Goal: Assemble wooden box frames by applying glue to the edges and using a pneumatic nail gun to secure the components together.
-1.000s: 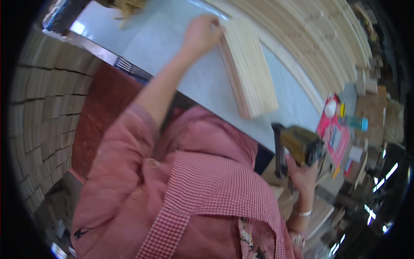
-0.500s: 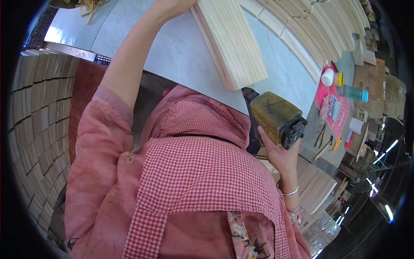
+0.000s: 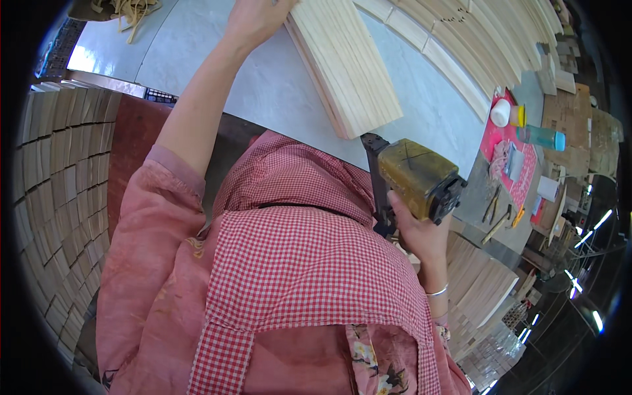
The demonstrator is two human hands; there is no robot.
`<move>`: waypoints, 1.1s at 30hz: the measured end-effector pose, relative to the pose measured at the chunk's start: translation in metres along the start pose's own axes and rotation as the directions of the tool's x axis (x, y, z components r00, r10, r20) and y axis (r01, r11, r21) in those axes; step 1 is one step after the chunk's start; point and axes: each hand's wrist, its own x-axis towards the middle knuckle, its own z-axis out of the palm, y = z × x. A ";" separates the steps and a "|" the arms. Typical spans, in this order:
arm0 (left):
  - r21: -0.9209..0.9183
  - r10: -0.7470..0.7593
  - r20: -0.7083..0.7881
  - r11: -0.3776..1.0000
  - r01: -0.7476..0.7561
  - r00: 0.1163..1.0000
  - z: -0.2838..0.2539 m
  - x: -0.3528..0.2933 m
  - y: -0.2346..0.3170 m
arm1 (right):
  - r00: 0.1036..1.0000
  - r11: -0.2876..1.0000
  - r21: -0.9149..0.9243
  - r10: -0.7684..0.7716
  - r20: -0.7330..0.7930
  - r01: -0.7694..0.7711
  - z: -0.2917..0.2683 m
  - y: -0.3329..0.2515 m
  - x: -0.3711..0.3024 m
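A long pale wooden piece (image 3: 349, 66), made of boards lying one against another, lies slantwise on the light marbled tabletop (image 3: 263, 99). My left hand (image 3: 263, 23) grips its far left end; the fingertips run out at the picture's upper edge. In my right hand (image 3: 421, 234) is a nail gun (image 3: 418, 174) with an olive-yellow body and black ends. My fingers wrap round its handle, partly hidden beneath the body. The gun's black nose is up against, or very close to, the near end of the wooden piece at the table's front edge.
Rows of pale wooden strips (image 3: 487, 39) fill the far right of the table. To the right are a white cup (image 3: 500, 113), a teal bottle (image 3: 541, 137) and pliers (image 3: 491, 205). Stacked wood (image 3: 62, 164) stands at the left, more boards (image 3: 477, 280) at lower right.
The wooden piece and my left hand have shifted slightly left. The nail gun has also moved a little left, and more of its black front shows.
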 end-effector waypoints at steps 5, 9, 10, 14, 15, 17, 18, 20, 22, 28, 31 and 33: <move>-0.047 -0.071 0.120 0.996 0.077 0.990 0.003 -0.005 0.006 | 0.986 0.985 0.077 0.149 0.071 -0.154 -0.031 -0.018 0.014; -0.015 -0.114 0.187 0.993 0.119 0.976 0.009 0.001 -0.004 | 0.983 0.989 -0.119 0.105 0.152 -0.087 -0.047 -0.034 0.032; -0.020 -0.116 0.189 0.992 0.121 0.975 0.011 0.002 -0.007 | 0.982 0.988 -0.124 0.108 0.152 -0.089 -0.048 -0.038 0.035; -0.032 0.000 0.128 0.999 0.004 0.992 0.017 0.003 -0.018 | 0.977 0.989 -0.119 0.114 0.181 -0.093 -0.048 -0.048 0.046; -0.035 0.000 0.132 0.999 0.005 0.991 0.017 0.003 -0.015 | 0.976 0.988 -0.122 0.118 0.180 -0.097 -0.047 -0.048 0.048; -0.094 -0.099 0.179 0.989 0.118 0.979 0.013 0.001 -0.010 | 0.977 0.986 -0.151 0.092 0.192 -0.064 -0.047 -0.047 0.051; -0.120 -0.147 0.206 0.977 0.174 0.967 0.011 0.000 -0.007 | 0.977 0.985 -0.165 0.081 0.198 -0.048 -0.048 -0.046 0.052; -0.144 -0.196 0.236 0.961 0.234 0.952 0.013 0.000 -0.007 | 0.976 0.983 -0.180 0.072 0.206 -0.034 -0.048 -0.046 0.054; -0.144 -0.221 0.233 0.955 0.258 0.947 0.014 0.000 -0.013 | 0.974 0.981 -0.191 0.066 0.216 -0.024 -0.049 -0.049 0.055; -0.045 -0.183 0.142 0.981 0.191 0.973 0.018 0.001 -0.020 | 0.974 0.985 -0.165 0.091 0.207 -0.057 -0.048 -0.050 0.056; 0.018 -0.186 0.153 0.982 0.186 0.970 0.014 0.001 -0.013 | 0.972 0.982 -0.167 0.121 0.201 -0.088 -0.048 -0.048 0.055; 0.082 -0.242 0.227 0.970 0.229 0.943 0.009 -0.001 -0.002 | 0.967 0.974 -0.194 0.158 0.202 -0.118 -0.048 -0.047 0.053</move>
